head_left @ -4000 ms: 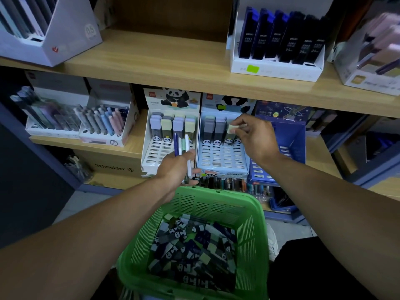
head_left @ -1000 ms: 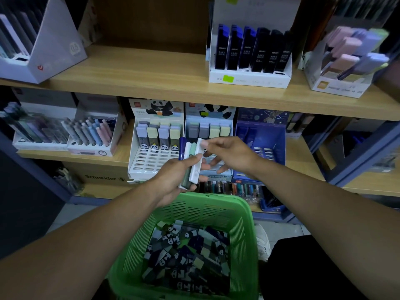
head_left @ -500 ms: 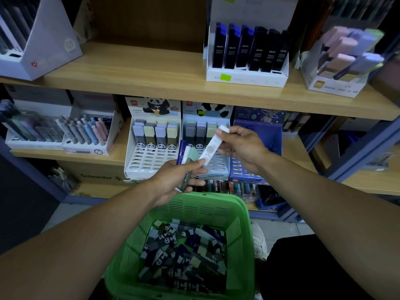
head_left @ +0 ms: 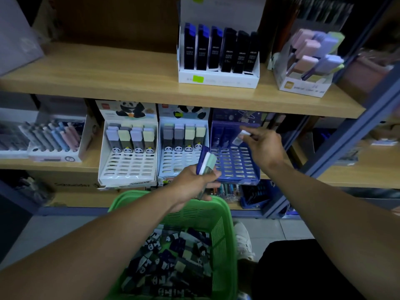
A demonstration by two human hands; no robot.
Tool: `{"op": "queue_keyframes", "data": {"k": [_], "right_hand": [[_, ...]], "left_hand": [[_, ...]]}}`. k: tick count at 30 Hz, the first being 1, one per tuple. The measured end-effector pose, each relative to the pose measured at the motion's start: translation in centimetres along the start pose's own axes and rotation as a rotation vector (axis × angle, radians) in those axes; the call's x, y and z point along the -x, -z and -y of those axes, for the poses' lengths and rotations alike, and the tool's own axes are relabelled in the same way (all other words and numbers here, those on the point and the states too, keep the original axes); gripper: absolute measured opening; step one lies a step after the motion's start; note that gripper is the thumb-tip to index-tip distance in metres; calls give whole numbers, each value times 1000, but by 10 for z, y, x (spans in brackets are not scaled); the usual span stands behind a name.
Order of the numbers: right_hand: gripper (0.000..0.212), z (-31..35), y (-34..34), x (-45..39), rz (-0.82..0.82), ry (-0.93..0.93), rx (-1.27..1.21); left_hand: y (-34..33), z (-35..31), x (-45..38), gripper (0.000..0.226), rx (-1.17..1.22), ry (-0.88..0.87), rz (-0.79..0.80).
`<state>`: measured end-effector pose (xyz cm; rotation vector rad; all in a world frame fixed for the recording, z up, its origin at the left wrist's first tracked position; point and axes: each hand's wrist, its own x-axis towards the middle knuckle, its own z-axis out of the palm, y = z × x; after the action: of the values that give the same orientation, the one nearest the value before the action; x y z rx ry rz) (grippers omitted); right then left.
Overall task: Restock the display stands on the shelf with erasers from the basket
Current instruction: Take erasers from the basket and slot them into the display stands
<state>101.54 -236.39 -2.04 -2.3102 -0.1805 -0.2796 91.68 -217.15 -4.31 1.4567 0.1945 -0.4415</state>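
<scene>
A green basket [head_left: 220, 221] full of panda-wrapped erasers [head_left: 171, 263] sits low in front of me. My left hand [head_left: 194, 182] grips a small bunch of erasers [head_left: 206, 162] above the basket's far rim. My right hand [head_left: 264, 146] holds one white eraser [head_left: 241, 135] over the top row of the dark blue display stand [head_left: 233, 163]. Beside it stand a light blue stand [head_left: 181, 159] and a white stand [head_left: 127, 163], each with one top row of erasers.
The upper wooden shelf [head_left: 129, 83] carries a white box of dark lead cases [head_left: 218, 55] and a box of pastel items [head_left: 309, 63]. Pen displays [head_left: 54, 139] stand left of the eraser stands. A blue metal upright [head_left: 346, 135] rises at right.
My right hand pulled one white eraser from the bunch in my left hand and carried it right and up to the dark blue stand. The view tilted slightly upward.
</scene>
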Motion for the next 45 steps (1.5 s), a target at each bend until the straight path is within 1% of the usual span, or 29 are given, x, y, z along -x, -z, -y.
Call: {"op": "queue_keyframes", "data": {"k": [4,7,8,10,12,15,16,19,22,29,34,39,42,45], "right_hand": [[31,-8,-1,-7,79,127,178],[32,-11,-1,-10,124,136,201],[30,-10,-1,-10,131,126,210],[18,-8,2,-9,139,100,195],[6,-6,6,-8,141,86,154],[1,-7,7,-7,112,75,82],[0,-8,6,-8,106,64,67],[2,-12,4,-10,109,49,65],[6,-14,4,-12,115,67,79],[19,-9,4,-18,101,43,98],[19,-7,2,-19,112,48,90],[16,-11,1,-23,99,56,81],[23,-16,1,-26,58,14,122],[28,-15,1,-28,35,8,168]], "left_hand": [[-8,-2,-5,28,66,33,9],[-9,-3,-10,14,109,58,-4],[-10,-3,-11,11,112,63,-10],[-10,-4,-12,10,110,71,-14],[-10,-3,-13,14,116,82,-13],[-10,-3,-14,33,118,93,-25],[-10,-3,-14,36,118,99,-29],[-10,-2,-16,30,112,115,-17],[-10,-2,-17,37,102,129,6],[-10,0,-17,33,75,144,22],[-9,-1,-14,17,62,146,25],[-7,-1,-15,32,68,144,16],[-7,-2,-16,37,68,138,3],[-8,-2,-16,37,71,134,-1]]}}
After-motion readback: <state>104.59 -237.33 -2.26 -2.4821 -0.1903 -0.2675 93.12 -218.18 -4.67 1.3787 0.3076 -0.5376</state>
